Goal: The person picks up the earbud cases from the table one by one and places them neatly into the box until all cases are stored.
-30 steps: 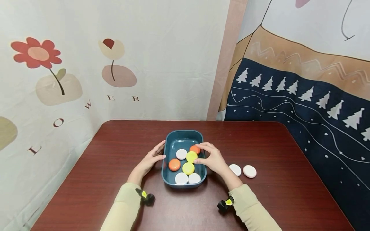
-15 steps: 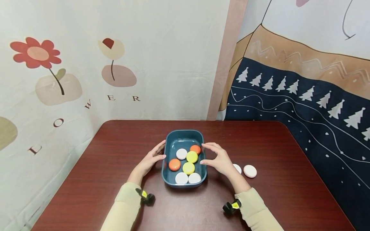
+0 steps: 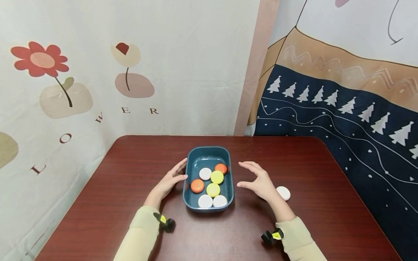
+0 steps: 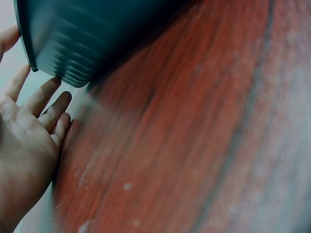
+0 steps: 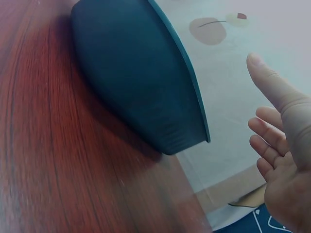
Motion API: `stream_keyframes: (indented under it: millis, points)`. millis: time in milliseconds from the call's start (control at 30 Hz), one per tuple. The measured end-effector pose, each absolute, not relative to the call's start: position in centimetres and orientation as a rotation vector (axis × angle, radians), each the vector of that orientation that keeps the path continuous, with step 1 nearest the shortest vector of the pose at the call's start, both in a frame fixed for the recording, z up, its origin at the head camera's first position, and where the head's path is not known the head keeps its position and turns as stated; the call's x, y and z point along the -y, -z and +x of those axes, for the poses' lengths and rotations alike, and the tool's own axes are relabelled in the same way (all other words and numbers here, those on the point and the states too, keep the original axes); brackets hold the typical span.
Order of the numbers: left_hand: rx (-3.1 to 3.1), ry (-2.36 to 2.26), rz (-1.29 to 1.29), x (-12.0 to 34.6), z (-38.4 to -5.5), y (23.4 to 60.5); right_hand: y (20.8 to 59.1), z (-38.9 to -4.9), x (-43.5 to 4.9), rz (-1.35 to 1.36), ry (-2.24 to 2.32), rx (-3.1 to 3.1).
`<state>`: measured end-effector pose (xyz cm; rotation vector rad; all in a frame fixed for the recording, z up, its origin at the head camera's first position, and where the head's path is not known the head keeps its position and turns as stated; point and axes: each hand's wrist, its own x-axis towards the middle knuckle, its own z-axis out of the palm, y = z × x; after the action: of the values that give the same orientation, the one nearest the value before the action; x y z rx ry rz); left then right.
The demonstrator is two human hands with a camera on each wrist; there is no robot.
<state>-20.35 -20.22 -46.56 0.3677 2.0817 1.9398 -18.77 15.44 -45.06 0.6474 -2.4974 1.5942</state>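
A dark teal rectangular tray (image 3: 209,152) stands on the table, holding several round flat discs: two orange, two yellow (image 3: 213,190) and three white (image 3: 205,174). My left hand (image 3: 168,183) rests against the tray's left side, thumb at the rim and fingers spread; the left wrist view shows its fingertips touching the ribbed outer wall (image 4: 82,43). To the right of the tray, my right hand (image 3: 259,181) is in the air with thumb and fingers apart and nothing between them. In the right wrist view the tray's outer wall (image 5: 136,73) is off beyond the thumb.
One white disc (image 3: 283,193) lies on the table right of the tray, partly behind my right wrist. The reddish-brown table (image 3: 137,159) ends at a printed cloth backdrop (image 3: 196,72). A wrist camera (image 3: 168,225) is strapped on each sleeve.
My right hand has drawn back from over the tray, out to the right with its fingers spread. One of the two white discs on the table is now hidden behind it. The left hand stays put.
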Motion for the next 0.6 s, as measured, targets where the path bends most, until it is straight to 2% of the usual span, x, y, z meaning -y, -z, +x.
stream_keyframes:
  millis: [600]
  points:
    - [-2.078, -1.938, 0.348, 20.2, -20.3, 46.4, 45.7, -17.6, -19.4, 0.625, -1.604, 2.487]
